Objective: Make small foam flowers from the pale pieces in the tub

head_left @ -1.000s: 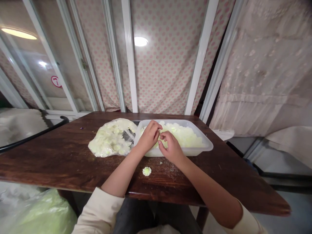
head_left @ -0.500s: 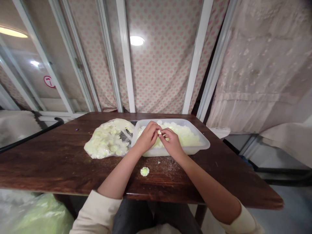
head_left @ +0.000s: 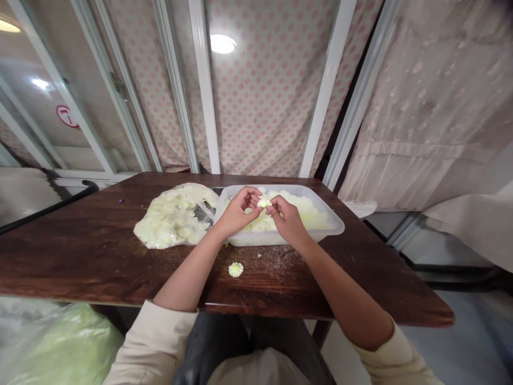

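Between my hands, over the plastic tub, is a small white-and-green flower-shaped piece (head_left: 264,203). My left hand (head_left: 242,209) pinches its left side, and the fingertips of my right hand (head_left: 285,215) grip its right side. Beneath them the translucent white tub (head_left: 334,227) holds many pale yellow-white pieces (head_left: 306,209), partly hidden by my hands. A similar flower-shaped piece (head_left: 235,269) lies on the table in front of the tub, touched by neither hand.
Left of the tub, a clear plastic bag (head_left: 172,216) of pale pieces lies on the dark wooden table (head_left: 80,251). White crumbs dot the wood near the tub. A large plastic bag with green contents (head_left: 76,342) stands below the table's left edge.
My fingers have spread and turned, so the flower-shaped piece between them now shows its petalled face. The camera view has tipped slightly, shifting the whole scene upward.
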`<action>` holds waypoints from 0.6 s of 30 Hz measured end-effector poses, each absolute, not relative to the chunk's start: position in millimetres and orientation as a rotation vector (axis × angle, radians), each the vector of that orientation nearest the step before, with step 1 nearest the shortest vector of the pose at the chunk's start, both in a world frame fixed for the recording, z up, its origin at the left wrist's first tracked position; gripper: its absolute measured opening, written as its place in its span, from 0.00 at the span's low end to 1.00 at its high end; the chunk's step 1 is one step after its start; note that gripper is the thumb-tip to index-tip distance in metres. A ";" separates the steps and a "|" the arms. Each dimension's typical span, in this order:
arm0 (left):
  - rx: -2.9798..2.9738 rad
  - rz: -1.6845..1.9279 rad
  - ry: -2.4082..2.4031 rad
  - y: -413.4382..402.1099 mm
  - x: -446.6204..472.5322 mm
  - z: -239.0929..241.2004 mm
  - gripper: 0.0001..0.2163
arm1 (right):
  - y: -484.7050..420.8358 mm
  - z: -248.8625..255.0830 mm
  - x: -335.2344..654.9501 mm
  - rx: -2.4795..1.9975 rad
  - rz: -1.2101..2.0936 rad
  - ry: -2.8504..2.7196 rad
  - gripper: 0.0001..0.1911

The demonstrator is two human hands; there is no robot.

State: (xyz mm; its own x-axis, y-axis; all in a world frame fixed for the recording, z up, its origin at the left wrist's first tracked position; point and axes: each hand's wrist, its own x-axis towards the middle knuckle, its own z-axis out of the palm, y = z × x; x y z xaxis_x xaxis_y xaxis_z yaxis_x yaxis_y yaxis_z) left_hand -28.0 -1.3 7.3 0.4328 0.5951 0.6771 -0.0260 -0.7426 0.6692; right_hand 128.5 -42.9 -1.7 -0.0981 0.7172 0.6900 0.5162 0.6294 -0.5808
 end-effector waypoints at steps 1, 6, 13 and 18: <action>2.084 1.328 0.472 -1.7 -27.9 7.6 0.11 | -42.9 -1.8 129.2 -0.996 0.249 -1.769 0.08; 2.082 1.347 0.469 -2.5 -26.8 8.4 0.11 | -40.0 -4.5 129.7 -0.968 0.349 -1.802 0.08; 1.969 1.376 0.559 0.5 -22.1 5.4 0.15 | -39.5 -4.5 129.6 -0.989 0.331 -1.820 0.08; 1.958 1.378 0.592 -0.2 -19.1 3.7 0.14 | -40.1 -4.2 131.0 -1.004 0.282 -1.822 0.08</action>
